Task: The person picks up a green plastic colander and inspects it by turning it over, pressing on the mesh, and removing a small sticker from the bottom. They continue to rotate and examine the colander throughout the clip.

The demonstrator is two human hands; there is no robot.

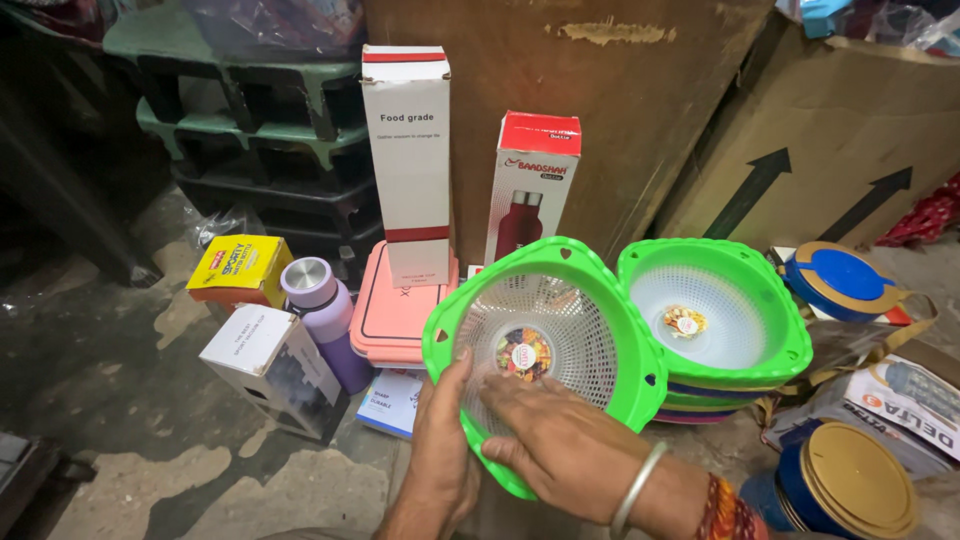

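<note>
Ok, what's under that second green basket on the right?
The second green basket sits on a stack of similar baskets; only their rims show, in blue, green and pink. How many there are, and anything inside them, is covered.

Against the brown cardboard wall stands a tall white box with red bands (406,160) at top and bottom, and just right of it a shorter box with a red top (534,185) picturing a red bottle. On the floor to the left lies a yellow box (238,268), with a white carton (275,366) tilted in front of it. A big cardboard carton with black arrows (820,150) leans at the right. Round multicoloured stickers sit inside the held green basket (524,353) and the stacked basket (685,321).
</note>
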